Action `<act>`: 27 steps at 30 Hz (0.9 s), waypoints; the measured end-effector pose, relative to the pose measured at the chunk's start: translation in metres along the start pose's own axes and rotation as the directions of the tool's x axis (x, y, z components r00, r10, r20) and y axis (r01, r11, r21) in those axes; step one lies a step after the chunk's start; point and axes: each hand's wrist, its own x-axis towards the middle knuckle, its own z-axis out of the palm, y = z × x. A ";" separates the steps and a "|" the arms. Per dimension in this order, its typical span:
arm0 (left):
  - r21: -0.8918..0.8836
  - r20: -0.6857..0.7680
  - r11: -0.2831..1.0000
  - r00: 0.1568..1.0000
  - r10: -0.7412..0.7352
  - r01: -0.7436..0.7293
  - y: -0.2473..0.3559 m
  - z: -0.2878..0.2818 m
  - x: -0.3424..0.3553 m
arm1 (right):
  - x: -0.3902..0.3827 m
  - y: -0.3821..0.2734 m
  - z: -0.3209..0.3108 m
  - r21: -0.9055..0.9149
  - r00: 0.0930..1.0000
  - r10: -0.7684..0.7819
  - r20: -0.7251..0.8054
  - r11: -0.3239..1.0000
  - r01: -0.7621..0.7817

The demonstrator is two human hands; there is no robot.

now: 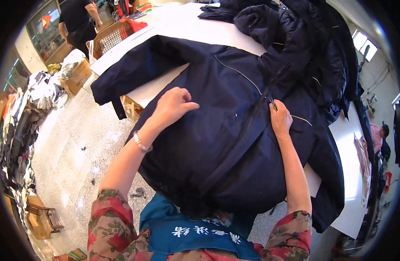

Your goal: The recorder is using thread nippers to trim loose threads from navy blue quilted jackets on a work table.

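Note:
A dark navy jacket (200, 130) lies spread over the white table, its lower part hanging over the near edge towards my apron. Pale, thin lines like zips or piping run across its chest, and one sleeve stretches out to the far left. My left hand (174, 105) hovers over the left front with curled fingers and the thumb held apart, nothing in it. On the jacket's right side, next to the front opening, my right hand (280, 116) is closed around small thread snips (274, 106). Most of the snips is hidden by the fingers; a yellow-green bit and dark tips show.
More dark padded jackets (313, 52) are heaped at the table's far right. A brown plastic basket (115, 39) stands at the far left edge of the white table (187, 21). Cloth piles (45, 89) and a wooden stool (43, 213) are on the left. Two other people are farther off.

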 end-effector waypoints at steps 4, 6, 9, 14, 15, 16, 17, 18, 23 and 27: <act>-0.029 0.211 0.998 0.977 -0.045 0.052 -0.001 0.011 0.017 | 0.000 0.000 -0.003 0.015 1.000 -0.005 -0.003 1.000 0.005; -0.271 0.206 0.958 0.978 -0.034 0.091 -0.003 0.008 0.016 | 0.001 -0.002 -0.002 0.034 1.000 0.028 0.012 0.999 -0.028; -0.575 0.158 0.800 0.983 -0.098 0.172 -0.010 -0.012 0.000 | 0.001 0.005 0.002 0.035 1.000 0.011 -0.005 0.999 -0.011; -0.633 -0.381 0.774 0.884 -0.271 -0.036 -0.081 -0.072 -0.040 | 0.000 0.009 0.001 0.049 1.000 0.019 -0.007 0.999 -0.018; -0.490 -0.539 0.872 0.783 -0.309 0.007 -0.106 -0.086 -0.049 | 0.001 0.009 0.000 0.058 1.000 0.018 -0.013 0.998 -0.017; -0.175 -0.631 0.981 0.756 -0.173 0.078 -0.140 -0.106 -0.064 | 0.003 0.004 0.003 0.115 0.999 -0.002 -0.050 0.993 0.008; 0.079 -0.631 0.959 0.758 -0.163 0.272 -0.135 -0.108 -0.070 | 0.004 0.006 0.004 0.112 0.998 0.025 -0.066 0.994 -0.018; 0.109 -0.608 0.960 0.782 -0.141 0.258 -0.128 -0.102 -0.071 | 0.008 0.009 0.002 0.143 0.994 0.048 -0.094 0.989 -0.035; -0.022 -0.232 0.996 0.968 -0.092 0.089 -0.088 -0.068 -0.022 | 0.024 0.034 -0.052 0.139 0.953 0.104 -0.285 0.988 -0.066; 0.021 -0.110 0.994 0.988 -0.105 0.108 -0.074 -0.027 0.037 | 0.003 0.057 -0.097 0.036 0.956 0.181 -0.233 0.984 -0.177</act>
